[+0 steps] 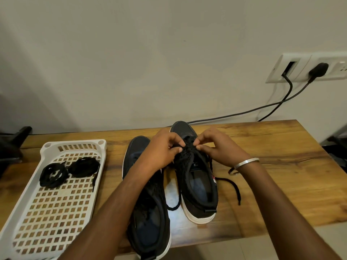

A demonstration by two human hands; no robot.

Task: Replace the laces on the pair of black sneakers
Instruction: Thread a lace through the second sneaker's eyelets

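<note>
I see two black sneakers side by side on the wooden worktop [262, 147], both lying lengthwise away from me, toes toward the wall and heels toward my edge. The right sneaker [195, 184] sits further back, its toe near the worktop's far edge, its long axis tilted a little so the toe leans left. The left sneaker [148, 212] is nearer, its heel reaching the front edge, and my left forearm crosses over its middle.

Both of my hands meet over the lacing of the right sneaker, just behind its toe. My left hand [163, 149] has its fingers curled and pinches the black lace [234, 186] at the eyelets; my right hand [216, 147] does the same from the other side, thumb and fingertips pressed on the lace. A metal bangle [246, 164] rides on my right wrist. One loose end of the lace trails off the shoe's right side across the worktop; another loops down between the two sneakers.

To the left lies a white slotted tray [47, 212], long side running away from me, with two bundles of black laces [69, 171] in its far half. On the wall at the right, a socket plate [300, 70] carries a plug, and its cables [244, 111] drop behind the worktop.
</note>
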